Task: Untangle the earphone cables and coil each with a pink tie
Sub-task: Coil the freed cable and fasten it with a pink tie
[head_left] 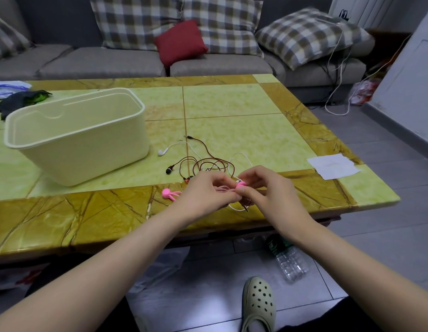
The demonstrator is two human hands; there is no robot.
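**Both hands at a pink tie by the table's near edge**

Head view: a cream bin [83,149] stands on the left of the green-and-amber table [232,101]. Only its bare inner walls show, and its near wall hides the floor.

Right of the bin, a brown earphone cable [203,161] and a white earphone cable [241,156] lie looped over each other, with a white earbud [162,152] trailing out toward the bin.

Just in front of that tangle, the left hand [205,192] has its fingers curled round a bundle of pink cable [222,189]. The right hand [263,188] pinches a pink tie [240,185] against the bundle, so the two hands meet fingertip to fingertip. They cover the tangle's near part.

A second pink tie [169,194] lies on the table just left of the left hand.

A sheet of paper [333,165] rests at the right edge and a dark cloth [21,98] lies behind the bin. On the floor, a plastic bottle [288,259] lies by the table's near edge.
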